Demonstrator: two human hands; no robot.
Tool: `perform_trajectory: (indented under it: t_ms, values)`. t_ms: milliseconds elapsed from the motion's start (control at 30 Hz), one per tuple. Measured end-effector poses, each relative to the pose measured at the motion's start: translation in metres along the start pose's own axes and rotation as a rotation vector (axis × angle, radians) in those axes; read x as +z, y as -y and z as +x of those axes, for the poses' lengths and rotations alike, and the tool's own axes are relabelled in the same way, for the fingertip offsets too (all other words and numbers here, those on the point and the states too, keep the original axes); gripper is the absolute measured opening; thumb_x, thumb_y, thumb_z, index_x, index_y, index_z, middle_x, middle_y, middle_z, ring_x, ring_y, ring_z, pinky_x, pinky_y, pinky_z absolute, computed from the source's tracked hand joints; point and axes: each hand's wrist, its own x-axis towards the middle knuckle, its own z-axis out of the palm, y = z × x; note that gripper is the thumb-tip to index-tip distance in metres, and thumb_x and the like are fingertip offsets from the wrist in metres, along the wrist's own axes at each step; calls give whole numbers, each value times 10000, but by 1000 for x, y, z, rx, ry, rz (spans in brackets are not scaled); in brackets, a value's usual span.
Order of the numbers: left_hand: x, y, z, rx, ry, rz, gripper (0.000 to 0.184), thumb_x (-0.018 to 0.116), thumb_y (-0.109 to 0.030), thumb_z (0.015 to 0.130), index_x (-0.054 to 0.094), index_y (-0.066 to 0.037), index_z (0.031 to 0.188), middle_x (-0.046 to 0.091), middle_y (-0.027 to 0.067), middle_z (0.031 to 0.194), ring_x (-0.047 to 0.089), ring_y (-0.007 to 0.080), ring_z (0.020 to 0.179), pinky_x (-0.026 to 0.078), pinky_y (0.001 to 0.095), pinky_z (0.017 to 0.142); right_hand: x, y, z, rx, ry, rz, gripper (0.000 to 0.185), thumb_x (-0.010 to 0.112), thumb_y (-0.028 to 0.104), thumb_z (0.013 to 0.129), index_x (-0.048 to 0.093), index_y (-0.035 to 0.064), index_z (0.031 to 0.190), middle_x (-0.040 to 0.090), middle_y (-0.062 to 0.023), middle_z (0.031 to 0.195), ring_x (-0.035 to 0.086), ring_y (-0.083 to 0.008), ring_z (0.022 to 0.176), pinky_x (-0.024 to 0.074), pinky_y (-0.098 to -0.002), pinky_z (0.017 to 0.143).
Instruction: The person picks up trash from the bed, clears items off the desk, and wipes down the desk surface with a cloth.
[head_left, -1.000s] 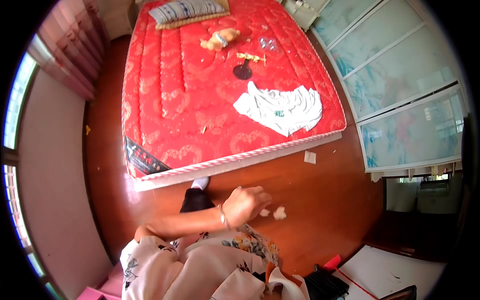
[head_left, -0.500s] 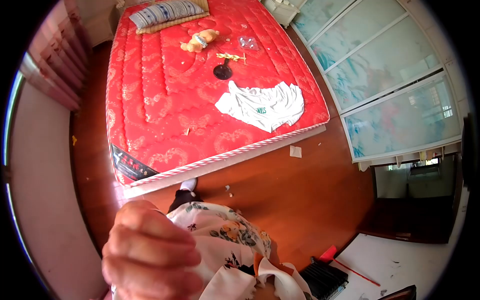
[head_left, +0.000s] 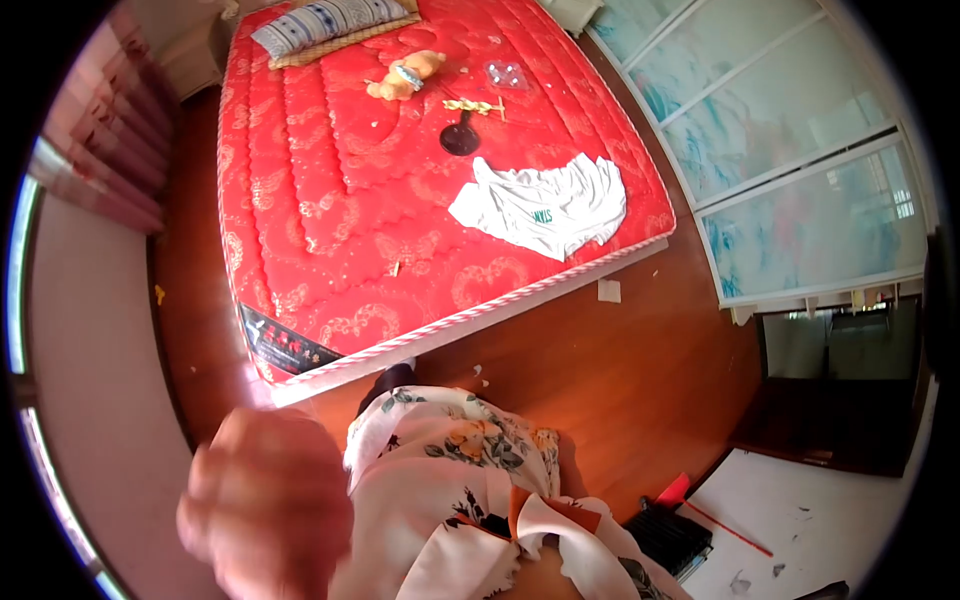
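Observation:
My left hand (head_left: pixel 268 505) is raised close to the camera at the lower left, in front of my floral dress (head_left: pixel 470 440). Its fingers are curled into a fist; it is smeared by motion, and whatever lies inside, if anything, is hidden. My right hand is out of view. Beyond the hand, the red mattress (head_left: pixel 340 210) carries a crumpled white shirt (head_left: pixel 560 205) near its foot end. Farther up lie a small black pan-shaped thing (head_left: pixel 460 138), a yellow twisted piece (head_left: pixel 473 106), a tan plush toy (head_left: pixel 405 77) and clear plastic packaging (head_left: pixel 506 75).
A striped pillow (head_left: pixel 330 25) lies at the bed's head. Sliding wardrobe doors (head_left: pixel 800 150) line the right side. Small scraps and a pale paper square (head_left: pixel 609 291) lie on the brown floor (head_left: pixel 640 370). At the lower right are a black ribbed object (head_left: pixel 670 535) and a red-handled tool (head_left: pixel 725 525).
My left hand has shifted slightly left and down, staying curled. The view has turned a little, so the bed and its things sit farther right. The things on the mattress have not moved.

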Motion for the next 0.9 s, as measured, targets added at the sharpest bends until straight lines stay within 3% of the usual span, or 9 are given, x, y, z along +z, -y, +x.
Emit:
perform_trajectory:
  t_ms: [100,167,267,367,500,567,700,833,900]
  values:
    - [8,45,-25,-216,183,434,64,595,-8,817,626,8,872,622,130,802,589,266,701,469,320,627,-33,34,10,70,42,71,393,660,394,711,641,50,900,639,-206,884,612,-374,829,488,-424,713]
    - [22,121,-87,-567,345,391,107,578,-3,832,605,34,928,596,176,835,593,292,742,461,327,661,-44,40,21,49,35,149,387,669,397,694,654,56,878,646,-203,832,626,-358,791,493,-420,688]
    - [-46,200,-314,-1044,781,637,197,549,-119,839,622,11,968,606,237,897,600,374,832,474,395,731,-56,20,57,74,207,3,427,694,372,672,662,63,966,667,-164,857,648,-285,809,498,-370,699]
    - [-126,114,-523,-1500,1013,1069,249,531,-214,870,631,-7,966,638,184,849,608,330,802,484,368,720,-83,10,81,6,217,164,389,678,336,686,659,52,952,669,-149,829,651,-277,795,501,-366,688]
    - [-99,-58,-604,-2089,466,959,270,530,-235,875,632,-2,965,635,167,844,593,301,788,478,356,711,-87,-38,119,-45,170,387,369,685,292,675,656,44,947,669,-135,808,654,-268,781,504,-371,680]
    - [-61,-116,-618,-2209,181,859,280,530,-245,877,633,0,965,634,158,842,586,287,781,475,349,707,-83,-63,135,88,389,334,345,709,261,650,658,40,911,664,-152,820,651,-270,787,504,-380,680]
    - [8,-179,-613,-2215,-170,708,302,529,-266,882,634,5,964,631,141,837,572,258,767,470,336,698,-88,-51,152,-172,414,-240,295,725,235,632,660,36,841,649,-189,854,639,-305,812,502,-399,699]
    - [51,-207,-598,-2122,-318,613,324,528,-286,887,635,10,963,629,124,832,557,229,752,464,324,689,-64,10,160,-432,390,-28,362,710,262,663,641,28,931,653,-180,871,639,-317,817,501,-403,705]
    - [65,-219,-592,-2072,-369,575,335,527,-296,890,635,12,963,628,115,830,550,215,745,461,317,684,-57,55,157,-379,580,118,412,708,282,670,636,41,996,657,-172,897,642,-299,814,508,-374,724]
